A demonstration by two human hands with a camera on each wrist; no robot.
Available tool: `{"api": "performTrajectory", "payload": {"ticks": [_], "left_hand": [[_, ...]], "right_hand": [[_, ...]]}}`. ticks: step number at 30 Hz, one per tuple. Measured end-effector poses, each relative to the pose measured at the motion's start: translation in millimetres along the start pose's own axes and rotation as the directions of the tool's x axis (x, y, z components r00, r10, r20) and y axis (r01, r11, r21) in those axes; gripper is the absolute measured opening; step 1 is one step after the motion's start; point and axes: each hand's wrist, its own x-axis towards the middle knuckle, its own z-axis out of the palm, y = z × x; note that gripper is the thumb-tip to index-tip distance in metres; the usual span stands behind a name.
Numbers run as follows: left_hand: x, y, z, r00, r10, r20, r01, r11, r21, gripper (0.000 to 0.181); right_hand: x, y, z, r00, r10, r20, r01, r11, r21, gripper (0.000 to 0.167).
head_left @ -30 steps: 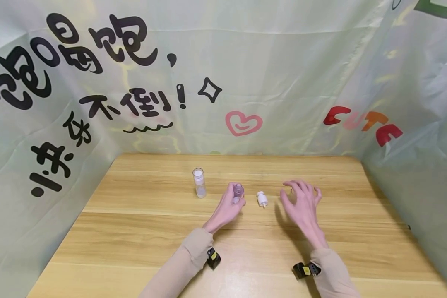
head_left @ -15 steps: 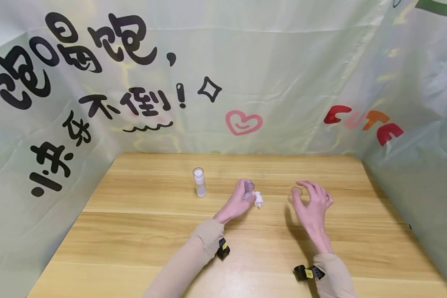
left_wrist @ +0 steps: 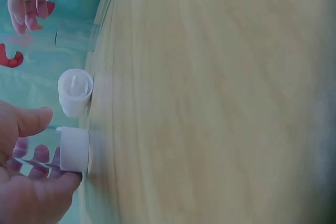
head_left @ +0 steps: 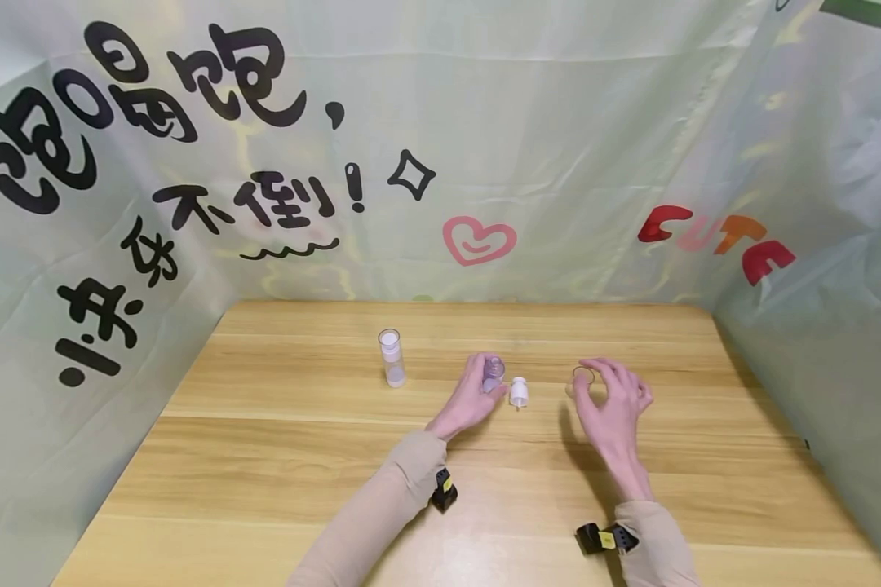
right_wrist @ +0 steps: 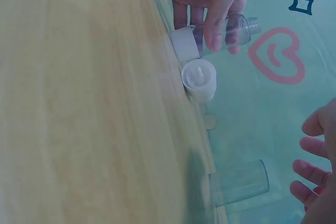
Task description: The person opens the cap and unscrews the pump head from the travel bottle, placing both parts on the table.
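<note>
My left hand (head_left: 477, 395) grips a clear bottle (head_left: 494, 368) with a bare narrow neck and a white base (left_wrist: 74, 149). Its thumb and fingers lie around the body, and the base meets the tabletop. Just right of it a white pump head (head_left: 519, 392) lies on its side, its hollow end and thin stem facing me. Farther right stands a clear tube-shaped cap (right_wrist: 239, 183). Near and above this cap hovers my right hand (head_left: 613, 408), fingers loosely bent and holding nothing; in the right wrist view a gap separates fingers and cap.
A second bottle (head_left: 392, 359), upright and under a clear cap, stands to the left on the wooden table (head_left: 279, 456). Printed cloth walls (head_left: 558, 163) enclose the table at the back and sides.
My left hand has moved right with the bottle, up beside the pump head, which has shifted and turned slightly. My right hand has drifted a little right, leaving more of the clear cap visible.
</note>
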Motion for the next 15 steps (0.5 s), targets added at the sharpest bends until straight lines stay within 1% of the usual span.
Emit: {"api": "performTrajectory", "payload": {"ticks": [7, 11, 15], "left_hand": [[-1.4, 0.8, -0.2, 0.999, -0.006, -0.039, 0.006, 1.0, 0.02, 0.046], [-1.8, 0.4, 0.2, 0.999, -0.01, -0.045, 0.01, 1.0, 0.017, 0.046], [-2.0, 0.6, 0.4, 0.999, -0.006, -0.049, 0.007, 1.0, 0.02, 0.045]], "right_hand": [[-3.7, 0, 4, 0.993, -0.046, 0.109, 0.054, 0.996, -0.071, 0.025], [-5.8, -2, 8, 0.983, -0.09, 0.163, 0.111, 0.986, -0.125, 0.019], [-7.1, -3, 11, 0.974, -0.114, 0.196, 0.144, 0.979, -0.144, 0.016]]}}
